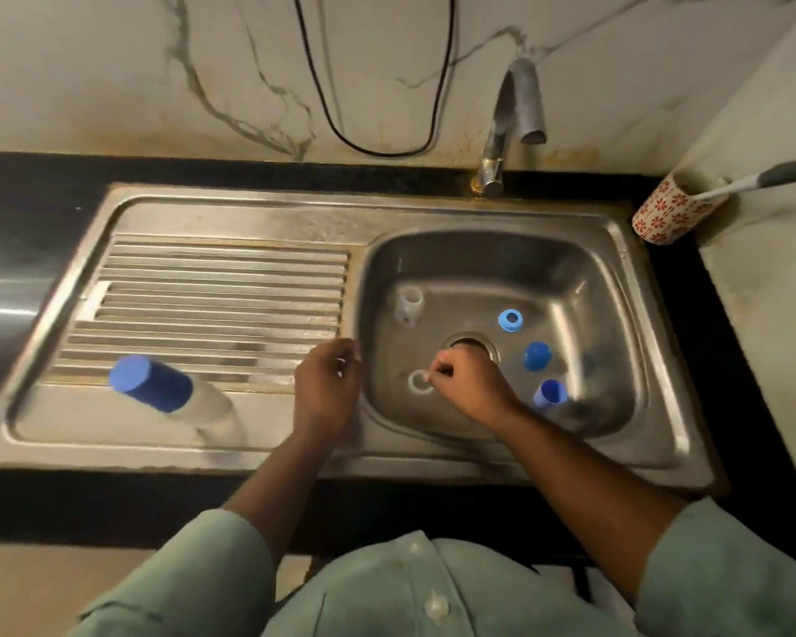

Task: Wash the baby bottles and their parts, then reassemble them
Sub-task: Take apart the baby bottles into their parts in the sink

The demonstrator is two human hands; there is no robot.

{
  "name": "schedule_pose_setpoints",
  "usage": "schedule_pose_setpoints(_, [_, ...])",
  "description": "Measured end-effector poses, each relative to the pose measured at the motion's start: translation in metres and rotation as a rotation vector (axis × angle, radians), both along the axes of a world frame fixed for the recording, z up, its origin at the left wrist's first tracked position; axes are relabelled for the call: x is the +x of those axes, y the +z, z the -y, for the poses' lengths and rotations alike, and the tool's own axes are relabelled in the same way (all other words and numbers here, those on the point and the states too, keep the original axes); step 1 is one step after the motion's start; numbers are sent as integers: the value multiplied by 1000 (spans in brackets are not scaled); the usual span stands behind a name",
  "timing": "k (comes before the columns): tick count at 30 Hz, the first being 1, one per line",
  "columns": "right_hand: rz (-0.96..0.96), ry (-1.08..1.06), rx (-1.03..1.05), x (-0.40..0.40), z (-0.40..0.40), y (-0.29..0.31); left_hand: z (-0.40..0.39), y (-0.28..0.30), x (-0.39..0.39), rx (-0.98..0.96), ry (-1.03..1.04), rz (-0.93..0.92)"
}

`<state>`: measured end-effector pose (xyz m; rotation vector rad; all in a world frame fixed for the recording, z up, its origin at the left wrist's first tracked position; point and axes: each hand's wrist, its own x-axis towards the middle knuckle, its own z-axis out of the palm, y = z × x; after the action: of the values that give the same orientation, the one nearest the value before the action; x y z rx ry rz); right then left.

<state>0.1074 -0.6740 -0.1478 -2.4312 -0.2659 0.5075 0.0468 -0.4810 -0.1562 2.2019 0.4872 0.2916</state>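
Translucent ring (420, 382) lies on the sink (492, 213) basin floor, near the drain; right hand (467, 383) curled, fingertips pinching its rim. Left hand (327, 383) curled over the basin's left edge; contents not discernible. Blue collar (510, 320) and two blue caps (537, 356) (550, 394) lie right of the drain. Blue-capped clear bottle (171, 393) lies sideways at the drainboard's front.
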Motion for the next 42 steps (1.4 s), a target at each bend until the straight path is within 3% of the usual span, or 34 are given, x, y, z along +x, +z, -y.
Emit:
schedule_pose_setpoints(6, [57,-8,247,-49,-96,39,-73,12,-100,-52,-144,146])
schedule_pose_setpoints(10, [72,27,466,-77,-170,49,-146,10,-141,72,135,344])
schedule_pose_setpoints(13, [6,48,512,-86,-213,47,-174,6,-136,-23,183,184])
schedule_pose_setpoints(16, [-86,59,565,-89,-242,40,-188,0,-113,-98,20,-19])
schedule_pose_setpoints(20, [-36,15,567,-93,-256,37,-185,0,-97,-244,-77,35])
schedule_pose_setpoints(25, [86,-126,669,-89,-216,64,-153,17,-67,-337,-190,166])
schedule_pose_setpoints(28, [95,-366,803,-80,-171,80,-115,34,-42,-270,-364,221])
schedule_pose_setpoints(34, [28,-708,1052,-50,-73,82,-26,39,15,-283,-576,174])
schedule_pose_setpoints(37, [34,-835,1138,-24,-22,66,13,30,44,-313,-557,117])
schedule_pose_setpoints(40, [5,-871,963,14,39,39,46,12,72,-328,-497,54])
schedule_pose_setpoints(42, [-8,-812,555,43,75,14,60,0,87,-338,-453,7])
